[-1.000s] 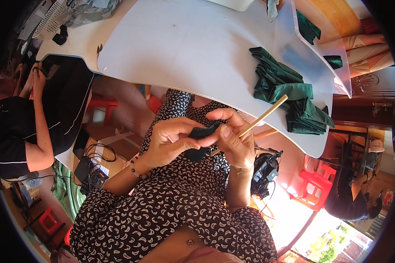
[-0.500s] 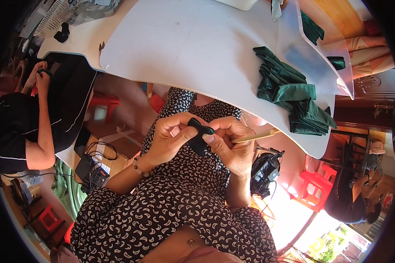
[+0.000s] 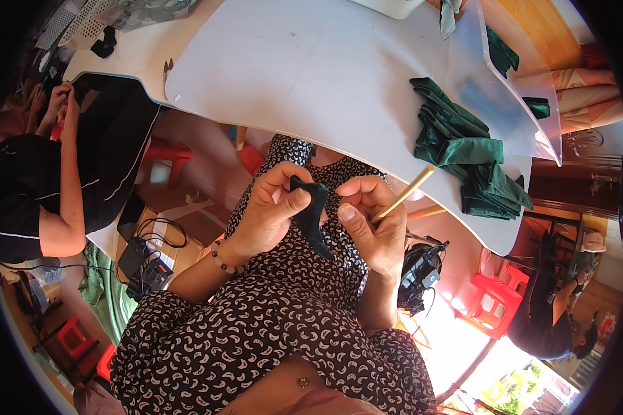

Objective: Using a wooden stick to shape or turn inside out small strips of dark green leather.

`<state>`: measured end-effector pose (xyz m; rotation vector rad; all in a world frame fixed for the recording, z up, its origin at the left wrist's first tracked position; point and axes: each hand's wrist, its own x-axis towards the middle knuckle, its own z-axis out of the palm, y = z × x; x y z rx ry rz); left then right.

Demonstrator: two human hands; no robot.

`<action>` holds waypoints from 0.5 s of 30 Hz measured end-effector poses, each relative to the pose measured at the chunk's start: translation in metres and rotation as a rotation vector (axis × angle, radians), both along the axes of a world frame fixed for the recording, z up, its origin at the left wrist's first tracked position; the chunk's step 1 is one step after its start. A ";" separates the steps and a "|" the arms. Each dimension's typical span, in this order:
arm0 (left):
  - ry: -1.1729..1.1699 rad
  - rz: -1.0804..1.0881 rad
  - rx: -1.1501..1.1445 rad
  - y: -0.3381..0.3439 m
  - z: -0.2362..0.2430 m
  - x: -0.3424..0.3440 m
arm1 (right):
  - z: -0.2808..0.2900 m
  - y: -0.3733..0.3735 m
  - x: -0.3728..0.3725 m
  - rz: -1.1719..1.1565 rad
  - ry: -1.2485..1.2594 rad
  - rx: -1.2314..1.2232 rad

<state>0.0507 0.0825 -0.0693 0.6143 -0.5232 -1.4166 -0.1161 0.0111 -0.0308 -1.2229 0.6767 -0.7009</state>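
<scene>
My left hand (image 3: 266,214) pinches the upper edge of a small dark green velvet piece (image 3: 314,218) between thumb and fingers. The piece hangs down in a narrowing, curved strip above my lap. Just to its right, my right hand (image 3: 375,232) grips a thin pale wooden stick (image 3: 414,183), which slants up and right out of the fingers. The thumb and forefinger of that hand are parted, with a small gap between them and the velvet. On the table to the right lies a loose pile of green velvet strips (image 3: 467,149).
A white tabletop (image 3: 311,69) curves ahead of me, with a clear plastic sheet (image 3: 477,90) at its right. A co-worker's arm (image 3: 69,187) is at the left. Cables and a box (image 3: 176,235) sit lower left. Red stools (image 3: 491,304) and another person (image 3: 550,311) are at the right.
My right fingers have come off the velvet piece. It has gone from a rolled bundle between both hands to hanging open from the left. The stick now tilts more steeply upward.
</scene>
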 end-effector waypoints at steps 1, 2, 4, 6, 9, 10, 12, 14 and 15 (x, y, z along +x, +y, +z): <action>-0.002 0.002 0.001 0.000 0.001 0.000 | -0.007 0.002 0.003 -0.043 -0.045 -0.006; -0.037 0.024 0.014 0.000 0.002 -0.001 | -0.010 0.002 0.003 -0.041 -0.047 -0.004; -0.071 0.050 0.025 0.000 0.001 -0.001 | -0.016 0.001 -0.001 0.040 0.114 -0.078; -0.122 0.078 -0.007 0.000 -0.002 -0.001 | -0.020 0.004 0.001 0.032 0.082 -0.058; -0.111 0.127 -0.007 -0.001 -0.006 -0.001 | -0.023 0.009 0.004 0.065 0.063 -0.031; -0.111 0.126 -0.007 -0.001 -0.003 -0.002 | -0.024 0.009 0.004 0.065 0.063 -0.030; 0.090 0.123 0.001 -0.002 0.009 -0.003 | -0.024 0.011 0.003 0.084 0.106 -0.029; 0.091 0.154 0.023 -0.003 0.010 0.000 | -0.023 0.013 0.001 0.102 0.133 -0.016; 0.092 0.184 0.045 -0.004 0.010 0.002 | -0.023 0.014 0.000 0.119 0.160 -0.002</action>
